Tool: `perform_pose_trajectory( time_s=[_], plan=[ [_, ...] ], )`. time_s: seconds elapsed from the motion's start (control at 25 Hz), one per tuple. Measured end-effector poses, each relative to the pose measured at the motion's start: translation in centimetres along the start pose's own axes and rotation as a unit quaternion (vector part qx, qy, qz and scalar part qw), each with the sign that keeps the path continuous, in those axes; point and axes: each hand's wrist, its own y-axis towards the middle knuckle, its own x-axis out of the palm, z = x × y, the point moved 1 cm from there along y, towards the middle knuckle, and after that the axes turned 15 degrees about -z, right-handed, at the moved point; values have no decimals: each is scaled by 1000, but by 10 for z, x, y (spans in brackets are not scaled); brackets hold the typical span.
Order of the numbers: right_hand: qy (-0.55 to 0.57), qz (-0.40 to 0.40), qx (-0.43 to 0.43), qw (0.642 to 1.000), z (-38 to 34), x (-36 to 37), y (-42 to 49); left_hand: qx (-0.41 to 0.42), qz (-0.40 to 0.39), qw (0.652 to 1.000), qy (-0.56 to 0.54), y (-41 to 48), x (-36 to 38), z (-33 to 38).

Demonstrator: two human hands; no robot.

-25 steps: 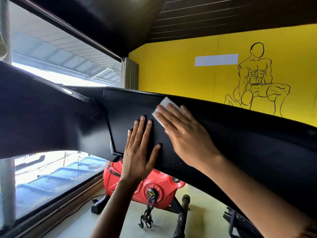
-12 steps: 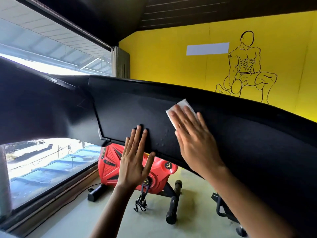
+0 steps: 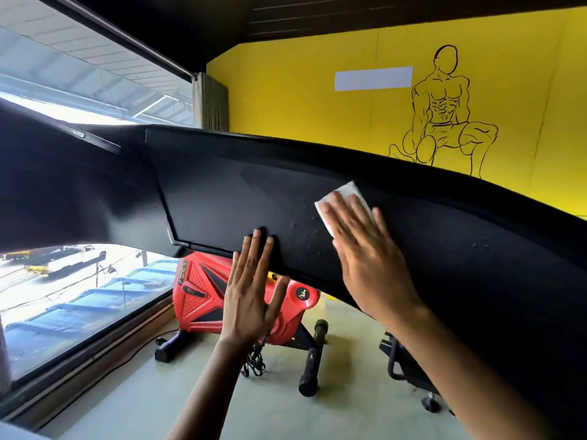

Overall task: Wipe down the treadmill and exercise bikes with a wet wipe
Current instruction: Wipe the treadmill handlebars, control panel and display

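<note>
A wide black treadmill console (image 3: 222, 198) fills the middle of the view, slanting down to the right. My right hand (image 3: 365, 255) lies flat with straight fingers on a white wet wipe (image 3: 344, 198), pressing it against the black panel. Small wet beads show on the surface just left of the wipe. My left hand (image 3: 251, 287) is flat with spread fingers, its fingertips touching the console's lower edge. Behind and below the console stands a red exercise bike (image 3: 203, 293) with black feet on the floor.
A large window (image 3: 79, 296) runs along the left, with a dark sill. A yellow wall (image 3: 301, 100) with a line drawing of a figure is behind. Black equipment legs (image 3: 409, 369) stand at the lower right on the pale floor.
My right hand has slid the wipe to the right along the console. My left hand has slipped lower, from the panel face to its bottom edge. The camera view shifted left.
</note>
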Motion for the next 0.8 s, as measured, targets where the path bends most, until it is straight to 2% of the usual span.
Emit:
perform_pose_trajectory(
  time_s=[0.12, 0.32, 0.52, 0.64, 0.72, 0.8],
  plan=[
    [-42, -71, -124, 989, -8, 18, -21, 28, -14, 1000, 1, -3, 9, 9],
    [9, -81, -39, 996, 17, 17, -80, 3, -7, 1000, -3, -15, 4, -6],
    [-71, -98, -146, 982, -26, 32, -31, -94, 58, 990, -89, -16, -3, -16],
    [-117, -88, -194, 970, -47, 28, 18, -80, 65, 993, -62, -16, -6, -31],
    [-128, -86, -189, 970, -42, 20, 31, -70, 60, 995, -42, -15, -9, -38],
    [-109, -72, -146, 981, -32, 15, 26, -96, 76, 991, -50, -12, -14, -44]
  ],
)
